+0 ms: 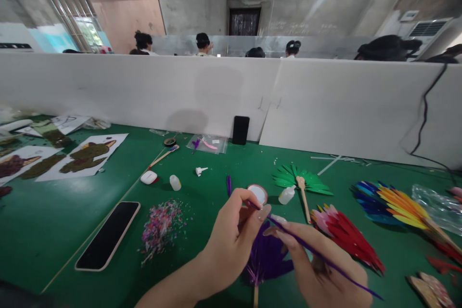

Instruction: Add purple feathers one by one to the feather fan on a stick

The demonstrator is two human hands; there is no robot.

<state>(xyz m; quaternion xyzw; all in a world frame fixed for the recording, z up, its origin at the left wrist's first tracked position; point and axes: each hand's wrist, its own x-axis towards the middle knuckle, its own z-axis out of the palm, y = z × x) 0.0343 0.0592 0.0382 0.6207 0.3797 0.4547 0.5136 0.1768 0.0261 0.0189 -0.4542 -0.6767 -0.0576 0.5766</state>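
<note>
My left hand (234,236) is closed, with thumb and forefinger pinching something thin and purple near the middle of the view. My right hand (321,260) is closed around a slender purple stick-like piece (337,269), whose tapered end points to the lower right. Its other end reaches the left fingertips; I cannot tell if both hands hold one piece or two. Beneath my hands lies a purple feather fan (265,252) on a light wooden stick (256,293), partly hidden. Just beyond them are a round white lid (257,194), a small white bottle (287,195) and a purple feather (228,185).
On the green table (202,173), a phone (108,236) and shredded colourful bits (162,226) lie left. Green (317,180), red (352,238) and yellow-blue (400,202) feather pieces lie right. A white partition (144,91) stands behind, with people beyond it.
</note>
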